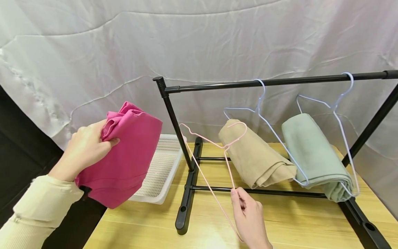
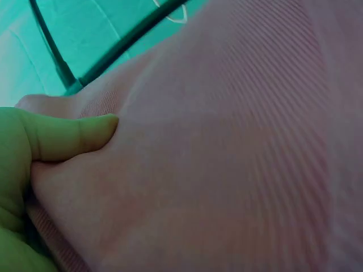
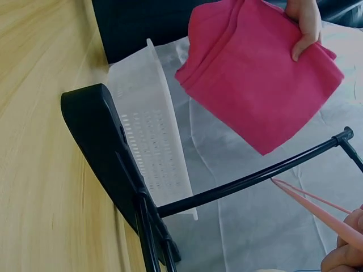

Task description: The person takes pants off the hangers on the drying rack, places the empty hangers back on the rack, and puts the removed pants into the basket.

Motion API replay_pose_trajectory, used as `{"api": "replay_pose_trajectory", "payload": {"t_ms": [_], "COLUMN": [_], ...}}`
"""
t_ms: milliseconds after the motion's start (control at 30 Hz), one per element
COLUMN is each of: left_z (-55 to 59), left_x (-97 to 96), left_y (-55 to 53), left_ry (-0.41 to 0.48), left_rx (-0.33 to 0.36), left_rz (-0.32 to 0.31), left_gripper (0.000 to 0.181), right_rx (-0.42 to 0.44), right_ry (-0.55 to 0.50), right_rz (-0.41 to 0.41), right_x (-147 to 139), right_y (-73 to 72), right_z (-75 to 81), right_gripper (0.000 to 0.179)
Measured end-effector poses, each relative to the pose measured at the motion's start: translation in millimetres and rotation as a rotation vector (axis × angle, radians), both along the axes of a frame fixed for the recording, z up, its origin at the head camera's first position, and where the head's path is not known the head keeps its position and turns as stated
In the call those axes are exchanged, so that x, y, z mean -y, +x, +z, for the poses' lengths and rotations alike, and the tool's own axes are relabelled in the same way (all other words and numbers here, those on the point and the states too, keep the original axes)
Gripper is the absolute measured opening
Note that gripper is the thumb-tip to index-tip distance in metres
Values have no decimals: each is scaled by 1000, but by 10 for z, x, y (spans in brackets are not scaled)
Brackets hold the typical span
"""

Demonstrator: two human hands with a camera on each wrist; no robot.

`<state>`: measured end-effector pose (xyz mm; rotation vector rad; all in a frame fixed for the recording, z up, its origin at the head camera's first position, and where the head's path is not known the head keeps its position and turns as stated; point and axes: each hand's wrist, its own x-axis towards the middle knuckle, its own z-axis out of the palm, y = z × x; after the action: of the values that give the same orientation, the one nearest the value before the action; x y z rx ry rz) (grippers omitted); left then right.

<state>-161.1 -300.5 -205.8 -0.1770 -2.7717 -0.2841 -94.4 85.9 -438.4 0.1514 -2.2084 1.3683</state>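
In the head view my left hand (image 1: 90, 147) grips a folded pink cloth (image 1: 127, 155) by its upper edge, thumb on the near side, held up at the left. The left wrist view shows that thumb (image 2: 79, 136) pressed on the ribbed-looking fabric, its colours distorted. My right hand (image 1: 250, 216) pinches a pink hanger (image 1: 228, 169) by one side near its lower corner. The hanger is tilted, with its hook (image 1: 240, 131) upward and nothing draped on it. In the right wrist view the folded cloth (image 3: 261, 73) hangs beyond the rack's post (image 3: 249, 184).
A black rack (image 1: 214, 85) stands on the wooden table (image 1: 143, 228). From its bar hang two blue hangers, one with a folded beige cloth (image 1: 255, 152), the other with a folded green cloth (image 1: 314, 152). A white perforated basket (image 1: 161, 169) sits left of the rack.
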Motion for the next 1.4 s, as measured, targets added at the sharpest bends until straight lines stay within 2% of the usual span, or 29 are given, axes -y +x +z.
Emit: {"api": "replay_pose_trajectory", "payload": {"t_ms": [100, 333, 467, 1000, 1200, 1400], "left_z": [-11, -54, -85, -195, -223, -267], "left_x": [37, 45, 41, 30, 60, 65], "left_y": [-66, -210, -269, -503, -602, -732], "left_ry": [-9, -43, -36, 20, 61, 78], "left_rx": [21, 39, 51, 110, 158, 228], "left_rz": [20, 50, 51, 13, -23, -73], "left_gripper": [34, 23, 24, 28, 33, 22], "right_rx": [1, 3, 11, 2, -18, -23], "right_ry": [2, 6, 3, 21, 26, 26], "right_rz": [-4, -16, -12, -40, -42, -31], "right_x": [-2, -8, -10, -23, -26, -28], "right_y": [1, 9, 16, 27, 29, 31], "right_z": [-1, 0, 1, -35, -41, -61], "right_gripper": [36, 34, 33, 34, 34, 33]}}
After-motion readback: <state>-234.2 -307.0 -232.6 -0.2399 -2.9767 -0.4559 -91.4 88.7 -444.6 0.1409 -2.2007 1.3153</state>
